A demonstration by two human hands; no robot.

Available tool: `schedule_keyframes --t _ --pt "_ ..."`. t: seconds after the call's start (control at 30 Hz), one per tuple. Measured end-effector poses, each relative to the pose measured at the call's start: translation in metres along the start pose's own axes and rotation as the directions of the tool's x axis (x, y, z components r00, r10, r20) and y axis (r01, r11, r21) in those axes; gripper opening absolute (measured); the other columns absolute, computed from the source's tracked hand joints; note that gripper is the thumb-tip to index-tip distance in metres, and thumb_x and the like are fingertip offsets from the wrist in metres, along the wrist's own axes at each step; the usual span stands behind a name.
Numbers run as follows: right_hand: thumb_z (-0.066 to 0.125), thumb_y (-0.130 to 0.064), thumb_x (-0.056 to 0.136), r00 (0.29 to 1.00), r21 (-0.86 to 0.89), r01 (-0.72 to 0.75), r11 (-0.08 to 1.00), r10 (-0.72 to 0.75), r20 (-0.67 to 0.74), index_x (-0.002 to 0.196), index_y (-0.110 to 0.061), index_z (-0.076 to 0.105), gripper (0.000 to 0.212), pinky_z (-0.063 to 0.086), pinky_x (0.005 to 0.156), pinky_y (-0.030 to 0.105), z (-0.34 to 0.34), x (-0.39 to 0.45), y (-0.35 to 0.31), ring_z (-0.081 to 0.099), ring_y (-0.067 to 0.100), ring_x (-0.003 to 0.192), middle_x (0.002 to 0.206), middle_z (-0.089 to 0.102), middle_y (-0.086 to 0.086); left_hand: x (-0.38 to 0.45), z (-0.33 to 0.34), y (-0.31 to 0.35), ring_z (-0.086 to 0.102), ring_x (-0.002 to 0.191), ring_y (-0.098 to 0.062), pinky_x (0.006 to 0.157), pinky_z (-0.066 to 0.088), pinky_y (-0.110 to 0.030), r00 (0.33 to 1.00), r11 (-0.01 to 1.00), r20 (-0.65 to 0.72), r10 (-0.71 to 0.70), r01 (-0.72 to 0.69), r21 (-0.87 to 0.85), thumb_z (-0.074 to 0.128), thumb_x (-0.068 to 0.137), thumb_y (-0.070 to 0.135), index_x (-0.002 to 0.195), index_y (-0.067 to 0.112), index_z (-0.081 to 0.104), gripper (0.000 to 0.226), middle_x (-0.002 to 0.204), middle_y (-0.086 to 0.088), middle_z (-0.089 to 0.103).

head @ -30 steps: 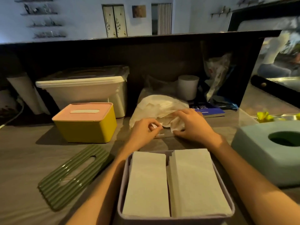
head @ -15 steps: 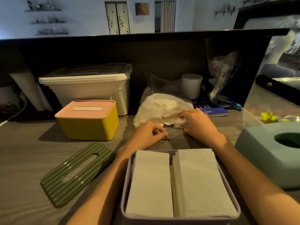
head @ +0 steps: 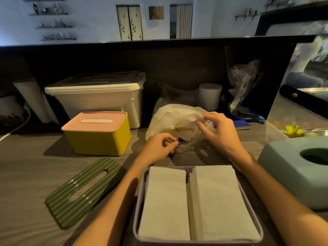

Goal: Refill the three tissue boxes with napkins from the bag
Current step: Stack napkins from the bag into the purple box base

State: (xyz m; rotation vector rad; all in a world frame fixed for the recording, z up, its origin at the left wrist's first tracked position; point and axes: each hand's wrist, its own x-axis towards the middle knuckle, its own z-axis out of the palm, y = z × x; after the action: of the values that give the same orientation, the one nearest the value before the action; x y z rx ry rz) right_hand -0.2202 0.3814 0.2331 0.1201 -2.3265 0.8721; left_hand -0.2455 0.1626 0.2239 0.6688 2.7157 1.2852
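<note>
Since the earlier frame we are seeing the right hand [head: 219, 134] lifting off the desk [head: 32, 167] to the top of the napkin bag [head: 170, 119], while the left hand [head: 159, 146] is staying low at the bag's near edge. The right grip is pinching the clear plastic of the bag with curled fingers; the left grip is curling round the plastic at the bag's mouth. The bag of napkins is lying at twelve o'clock from the open lilac box [head: 140, 197], which is sitting nearest us between the forearms and holding two flat stacks of napkins [head: 218, 203] side by side. Its green ribbed lid [head: 83, 190] is lying flat on the desk at nine o'clock from it. The yellow box with a pink lid [head: 97, 134] is standing at ten o'clock, lid on. The pale blue box [head: 291, 171] is sitting at three o'clock, at the frame's edge.
</note>
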Motion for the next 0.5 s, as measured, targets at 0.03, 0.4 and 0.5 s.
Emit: schedule_keyframes --t 0.03,0.4,0.5 --pt "0.068 -0.034 0.096 0.999 0.081 -0.033 0.996 0.032 0.014 0.122 -0.022 0.073 0.029 0.051 0.083 0.016 -0.002 -0.001 -0.006 0.058 -0.006 0.098 0.112 0.065 -0.016 0.000 -0.002 0.002 0.065 0.069 -0.005 0.061 0.050 -0.014 0.999 0.993 0.008 -0.048 0.048 -0.109 0.055 0.103 0.027 0.115 0.012 0.069 0.024 0.082 0.003 0.070" --pt "0.063 -0.032 0.100 0.928 0.300 0.068 0.951 -0.170 0.330 0.127 -0.030 0.069 0.027 0.051 0.094 0.017 0.003 -0.014 -0.025 0.058 -0.003 0.117 0.124 0.065 -0.019 -0.011 -0.003 0.021 0.065 0.118 -0.041 0.087 0.059 -0.051 0.946 0.064 0.316 -0.072 0.321 -0.945 0.048 0.103 0.049 0.148 0.013 0.044 0.058 0.134 -0.024 0.062" --pt "0.060 -0.035 0.101 0.924 0.292 0.063 0.954 -0.167 0.345 0.128 -0.030 0.069 0.029 0.049 0.093 0.013 0.002 -0.014 -0.026 0.057 -0.005 0.119 0.127 0.064 -0.019 -0.010 -0.003 0.019 0.066 0.118 -0.034 0.092 0.059 -0.044 0.941 0.159 0.322 -0.103 0.336 -0.929 0.046 0.104 0.045 0.143 0.011 0.050 0.051 0.130 -0.020 0.066"
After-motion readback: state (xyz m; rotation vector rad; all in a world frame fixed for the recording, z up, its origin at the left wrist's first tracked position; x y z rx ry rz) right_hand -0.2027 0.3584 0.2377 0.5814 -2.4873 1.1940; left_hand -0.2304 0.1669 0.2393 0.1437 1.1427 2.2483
